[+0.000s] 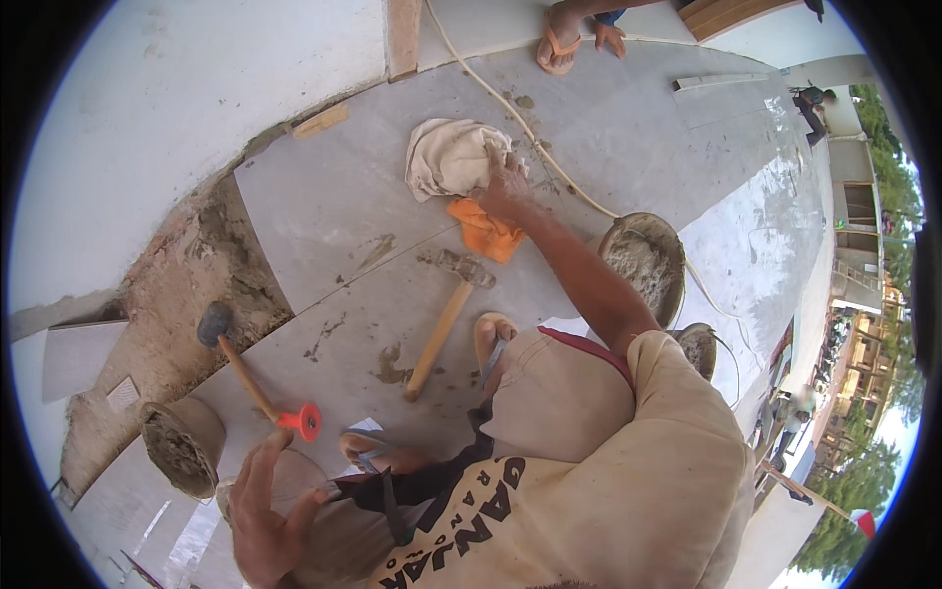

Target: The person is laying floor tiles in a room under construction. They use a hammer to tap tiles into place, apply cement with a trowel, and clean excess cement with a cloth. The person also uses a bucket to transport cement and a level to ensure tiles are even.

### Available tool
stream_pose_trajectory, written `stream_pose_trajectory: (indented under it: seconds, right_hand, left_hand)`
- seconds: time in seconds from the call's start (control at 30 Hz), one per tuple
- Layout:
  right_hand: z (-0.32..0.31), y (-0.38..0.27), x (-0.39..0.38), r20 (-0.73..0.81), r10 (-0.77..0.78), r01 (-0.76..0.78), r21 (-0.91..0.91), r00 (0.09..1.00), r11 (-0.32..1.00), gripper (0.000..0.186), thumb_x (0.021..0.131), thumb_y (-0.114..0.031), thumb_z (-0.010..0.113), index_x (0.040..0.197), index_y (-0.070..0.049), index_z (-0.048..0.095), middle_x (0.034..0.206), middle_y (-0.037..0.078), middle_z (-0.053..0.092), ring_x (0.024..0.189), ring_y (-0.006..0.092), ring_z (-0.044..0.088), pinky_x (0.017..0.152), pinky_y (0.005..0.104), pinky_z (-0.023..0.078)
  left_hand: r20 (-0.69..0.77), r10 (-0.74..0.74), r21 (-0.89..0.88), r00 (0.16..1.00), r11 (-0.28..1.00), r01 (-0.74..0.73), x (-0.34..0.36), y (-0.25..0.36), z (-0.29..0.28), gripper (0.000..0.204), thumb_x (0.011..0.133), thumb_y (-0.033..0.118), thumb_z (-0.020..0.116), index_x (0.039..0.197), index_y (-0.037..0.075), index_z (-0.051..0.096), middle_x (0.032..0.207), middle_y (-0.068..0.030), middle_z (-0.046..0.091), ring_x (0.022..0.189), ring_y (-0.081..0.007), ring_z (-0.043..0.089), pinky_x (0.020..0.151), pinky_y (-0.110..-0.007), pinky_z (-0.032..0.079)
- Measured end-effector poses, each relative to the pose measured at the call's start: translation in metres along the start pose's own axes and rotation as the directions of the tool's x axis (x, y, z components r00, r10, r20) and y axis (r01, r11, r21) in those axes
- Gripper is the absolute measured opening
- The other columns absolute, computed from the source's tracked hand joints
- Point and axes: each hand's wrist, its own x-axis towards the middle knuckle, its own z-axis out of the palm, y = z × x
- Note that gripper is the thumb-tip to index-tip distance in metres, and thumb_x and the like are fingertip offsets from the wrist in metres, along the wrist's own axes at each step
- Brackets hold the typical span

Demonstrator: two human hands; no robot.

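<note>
My right hand (503, 182) reaches forward, its fingers bent onto and gripping a crumpled off-white cloth bundle (444, 157). An orange cloth (488, 234) lies just below it. A hammer (438, 339) with a pale wooden handle lies on the grey tiles (343, 226). My left hand (270, 520) is at the lower edge with curved fingers apart, holding nothing visible. Just beyond it are a red round tool (299, 422) and a rubber mallet (242, 368). A bucket of mortar (182, 447) stands to the left of that hand.
Mortar buckets (643, 270) (697, 348) stand at right beside a cable (535, 137). An unfinished strip (221, 275) runs along the white wall (137, 118) at left. Another person's sandaled foot (557, 49) and hand (608, 39) are at the top; more people (814, 113) are farther right.
</note>
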Motion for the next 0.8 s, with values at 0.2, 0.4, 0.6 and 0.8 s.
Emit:
stream_pose_trajectory:
  seconds: [0.2,0.4,0.6,0.8]
  right_hand:
    - [-0.008,-0.02,-0.014,0.028,0.116,-0.116,-0.031,0.993,0.993,0.116,0.07,-0.058,0.082,0.157,-0.017,0.018,0.157,0.026,0.022,0.146,0.0439,0.025,0.114,0.055,0.031]
    - [-0.013,0.01,0.023,-0.156,0.236,-0.224,0.09,0.959,0.97,0.109,0.072,-0.055,0.081,0.155,-0.015,0.023,0.148,0.023,0.035,0.138,0.0411,0.037,0.105,0.0553,0.041]
    - [0.015,-0.037,-0.001,-0.078,0.157,-0.15,0.092,0.985,0.985,0.102,0.076,-0.044,0.08,0.155,-0.015,0.023,0.144,0.023,0.041,0.138,0.0397,0.039,0.107,0.052,0.041]
    - [0.019,-0.073,-0.034,0.226,-0.294,0.243,0.227,0.929,0.943,0.083,0.082,-0.035,0.075,0.152,-0.016,0.033,0.148,0.016,0.043,0.136,0.0346,0.044,0.11,0.0448,0.041]
  left_hand:
    - [-0.018,-0.045,0.032,0.999,0.998,0.046,-0.004,-0.011,0.001,0.068,0.069,0.002,0.074,0.134,-0.001,0.054,0.127,-0.019,0.064,0.119,-0.0353,0.061,0.098,-0.043,0.047]
    - [-0.009,-0.072,0.048,0.997,0.996,0.072,-0.008,-0.011,0.001,0.068,0.068,0.0,0.074,0.134,-0.002,0.054,0.125,-0.02,0.064,0.119,-0.0362,0.061,0.1,-0.043,0.046]
    - [-0.001,-0.04,0.043,0.999,0.998,0.04,-0.01,-0.012,0.001,0.067,0.07,0.001,0.073,0.134,-0.001,0.054,0.126,-0.0189,0.064,0.118,-0.0361,0.061,0.1,-0.043,0.046]
    - [0.009,-0.058,0.043,0.998,0.997,0.057,0.005,-0.009,0.0,0.068,0.07,0.002,0.074,0.134,0.0,0.055,0.126,-0.018,0.064,0.119,-0.0353,0.06,0.1,-0.043,0.046]
